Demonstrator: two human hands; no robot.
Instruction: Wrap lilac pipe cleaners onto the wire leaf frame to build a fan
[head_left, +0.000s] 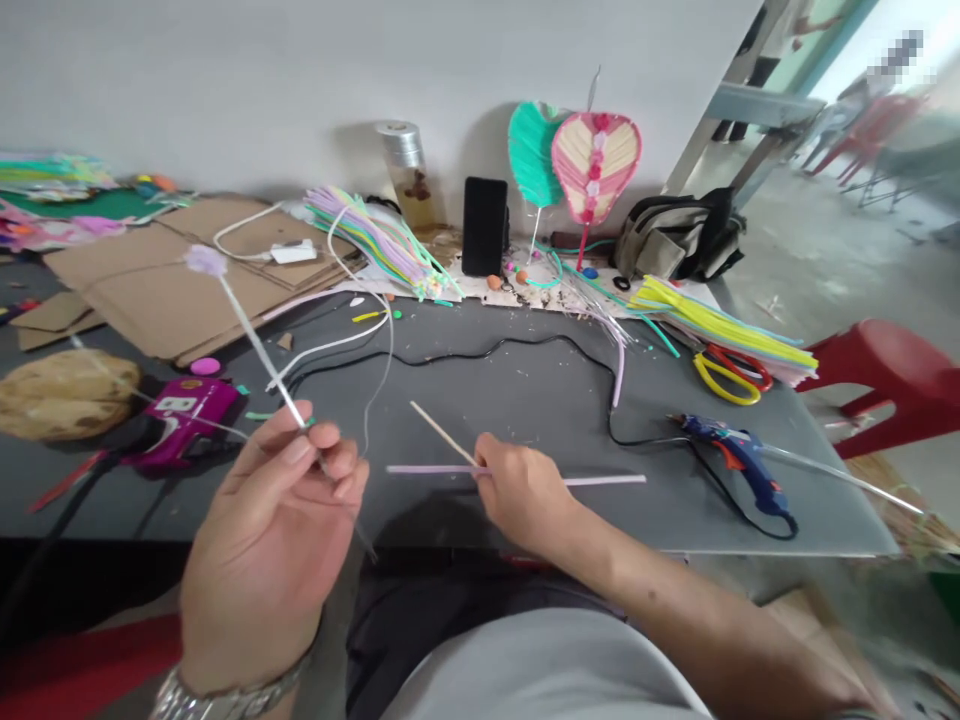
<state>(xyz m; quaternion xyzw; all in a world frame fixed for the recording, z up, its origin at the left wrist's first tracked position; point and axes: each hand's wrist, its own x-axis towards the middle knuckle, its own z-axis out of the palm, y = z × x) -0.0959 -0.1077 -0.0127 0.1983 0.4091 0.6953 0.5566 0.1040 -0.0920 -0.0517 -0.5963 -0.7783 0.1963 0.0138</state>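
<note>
My left hand (270, 510) is raised at the left, thumb and fingers pinched on a thin pale stem (253, 340). A fluffy lilac tuft (206, 262) tops its upper end, and the lower end hangs below the fingers. Near the table's front edge, my right hand (525, 490) is closed round a slim wooden stick (442, 434) that points up and to the left. A lilac pipe cleaner (606, 480) runs crosswise through or under that same hand, showing on both sides; I cannot tell whether the fingers grip it.
A blue glue gun (739, 460) lies at the right, near scissors (727, 378) and yellow pipe cleaners (712, 325). Its black cord (480, 352) crosses the grey table. At the back stand a phone (484, 226), a bottle (409, 180) and two fans (598, 165). Cardboard (135, 290) lies left.
</note>
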